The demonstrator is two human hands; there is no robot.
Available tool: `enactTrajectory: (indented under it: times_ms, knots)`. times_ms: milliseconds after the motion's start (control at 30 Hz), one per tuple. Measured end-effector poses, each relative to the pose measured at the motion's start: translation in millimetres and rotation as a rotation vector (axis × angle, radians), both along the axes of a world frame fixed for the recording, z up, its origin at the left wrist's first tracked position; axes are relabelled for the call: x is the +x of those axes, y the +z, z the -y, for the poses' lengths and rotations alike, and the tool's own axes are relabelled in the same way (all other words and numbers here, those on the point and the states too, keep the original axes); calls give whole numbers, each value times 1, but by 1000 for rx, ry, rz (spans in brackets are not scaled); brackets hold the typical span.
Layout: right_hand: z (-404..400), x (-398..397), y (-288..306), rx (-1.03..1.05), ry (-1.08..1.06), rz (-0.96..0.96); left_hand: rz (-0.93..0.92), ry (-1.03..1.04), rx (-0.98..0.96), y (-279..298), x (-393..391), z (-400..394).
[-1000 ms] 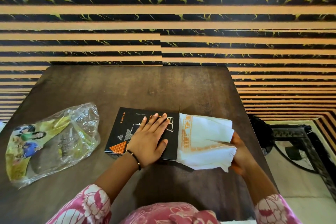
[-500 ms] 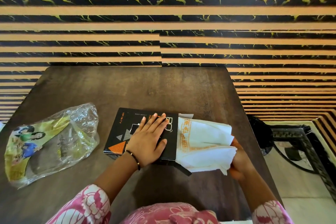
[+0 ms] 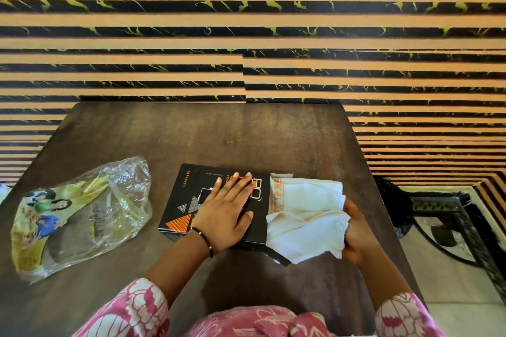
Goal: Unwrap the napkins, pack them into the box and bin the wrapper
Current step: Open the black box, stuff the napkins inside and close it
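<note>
Left hand (image 3: pixel 223 212), flat with fingers straight and together, presses on the lid face of the flat black cardboard box with orange and grey triangles (image 3: pixel 189 200), pinning it to the dark brown wooden table (image 3: pixel 208 131), while the right hand (image 3: pixel 356 230) curls round the outer edge of the stack of white paper napkins with an orange printed border (image 3: pixel 306 216) and holds it at the box's open right end. Compared with a second ago the stack sits deeper: the orange border that showed broadly beside the box is now mostly swallowed, only a narrow strip showing at the mouth, and the loose end has folded and bunched against the palm. The box and the pressing hand have hardly shifted. By my reading the packing step is under way but unfinished, since most of the napkin stack is outside the box; the bunched edges may need squaring before they slide fully in. Binning is not yet done: the crumpled clear plastic wrapper with a yellow-green printed panel (image 3: pixel 79 216) lies empty on the table's left side, well apart from the box. Counted: one box, one wrapper, one napkin stack whose sheets are too many and too fine to number, two hands, and no bin in view
</note>
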State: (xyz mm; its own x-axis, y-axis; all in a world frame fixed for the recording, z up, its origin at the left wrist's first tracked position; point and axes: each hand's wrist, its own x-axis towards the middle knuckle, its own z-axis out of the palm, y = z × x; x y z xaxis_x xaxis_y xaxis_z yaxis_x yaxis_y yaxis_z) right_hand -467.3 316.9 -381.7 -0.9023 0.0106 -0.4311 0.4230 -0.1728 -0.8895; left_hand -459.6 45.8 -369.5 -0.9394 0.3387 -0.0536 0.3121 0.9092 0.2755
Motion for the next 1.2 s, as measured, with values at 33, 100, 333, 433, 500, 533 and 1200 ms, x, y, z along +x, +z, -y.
enactTrajectory:
  times_ms: [33,100,333,433,500,533,1200]
  knots:
    - [3,1,0,-18,36,1,-2,1,0,-1,0,0]
    - [6,1,-3,-51,97,50,-9,0,10,-1,0,1]
    - [-2,-1,-5,-17,-21,147,-23,1,28,-1,1,0]
    - [-4,1,-3,-27,-41,163,-19,1,15,-2,0,1]
    - [-3,0,-2,-96,-116,206,-21,0,6,-2,-1,1]
    - [-3,-1,-1,-142,-151,229,-21,0,5,-2,-1,1]
    - [9,12,21,1263,73,-413,-28,3,26,-3,-1,0]
